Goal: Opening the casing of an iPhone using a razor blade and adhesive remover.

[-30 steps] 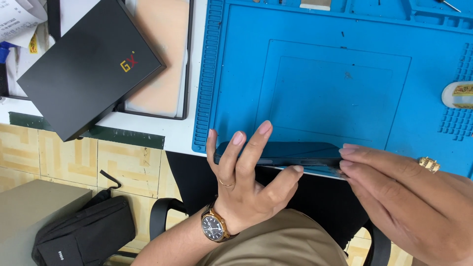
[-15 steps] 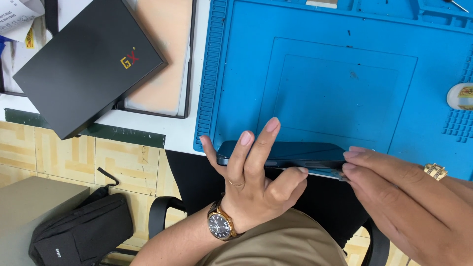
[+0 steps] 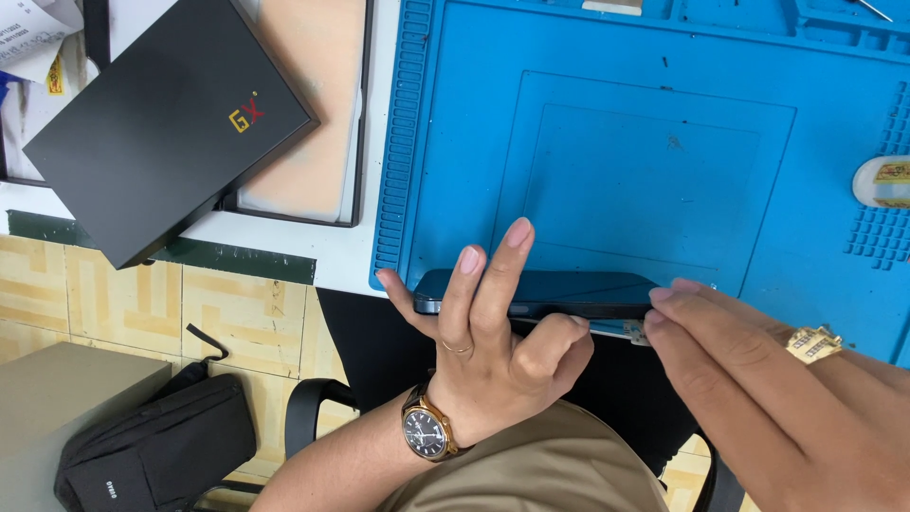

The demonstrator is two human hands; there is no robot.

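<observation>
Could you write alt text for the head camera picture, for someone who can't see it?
Two hands hold a dark blue phone on its edge at the near rim of a blue work mat: the left hand steadies it, the right hand pinches its right end. A black box lies to the left.

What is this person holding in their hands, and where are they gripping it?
A dark blue phone, held edge-on at the blue mat's near edge. The left hand grips its left end and long side; the right hand pinches its right end.

Yellow patterned tile floor; white table; black chair.
</observation>
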